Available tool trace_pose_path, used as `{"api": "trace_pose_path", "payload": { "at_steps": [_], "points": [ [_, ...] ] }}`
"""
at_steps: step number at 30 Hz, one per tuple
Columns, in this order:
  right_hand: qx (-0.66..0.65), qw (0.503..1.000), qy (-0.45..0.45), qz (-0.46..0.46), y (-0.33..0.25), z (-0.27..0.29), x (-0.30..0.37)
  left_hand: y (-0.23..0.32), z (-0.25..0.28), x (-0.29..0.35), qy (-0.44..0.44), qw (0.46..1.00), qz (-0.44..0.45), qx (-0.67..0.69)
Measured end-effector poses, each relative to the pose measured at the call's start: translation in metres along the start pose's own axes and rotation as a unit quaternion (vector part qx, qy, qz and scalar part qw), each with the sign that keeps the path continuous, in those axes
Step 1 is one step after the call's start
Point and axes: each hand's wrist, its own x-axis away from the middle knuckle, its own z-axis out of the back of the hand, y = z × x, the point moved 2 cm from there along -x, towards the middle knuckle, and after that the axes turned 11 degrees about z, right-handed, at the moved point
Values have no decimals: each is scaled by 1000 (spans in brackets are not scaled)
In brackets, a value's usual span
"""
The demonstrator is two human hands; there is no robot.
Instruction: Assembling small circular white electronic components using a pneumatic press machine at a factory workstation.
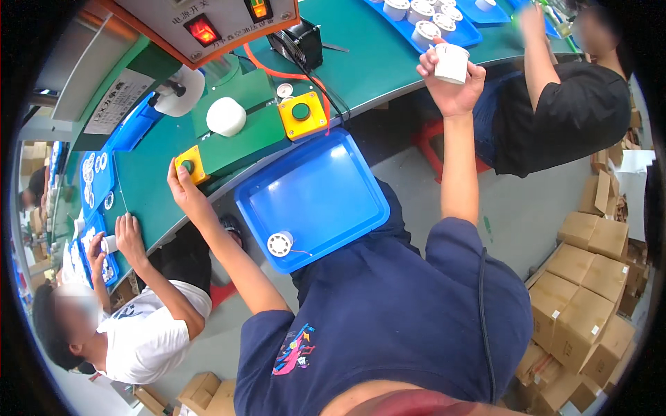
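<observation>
My right hand is raised at the right, its fingers closed around a white cup-shaped plastic part. At the left, my left hand rests beside a yellow button box with a green button, fingers stretched out and holding nothing. A green-based press machine stands on the bench in front of me, with a white round block on it. Its second yellow button box sits on the right. Across my lap lies a blue tray, carrying one white round part with a thin wire.
Further blue trays of white parts stand on the green bench at the back right. Co-workers sit on both sides, one in a black shirt, one in a white shirt. Cardboard boxes are stacked at the right.
</observation>
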Motion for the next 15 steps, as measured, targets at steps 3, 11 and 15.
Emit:
{"api": "trace_pose_path", "payload": {
  "at_steps": [3, 11, 15],
  "points": [
    [348, 916, 173, 102, -4, 10, -4, -8, 1, -2, -12, 1000, 7, 25],
    [826, 538, 62, 157, -7, 56, -29, -9, 3, 1, 22, 1000, 4, -7],
    [865, 470, 26, 172, -14, 79, -44, -14, 5, 1, 29, 999, -25, -17]
  ]
}}
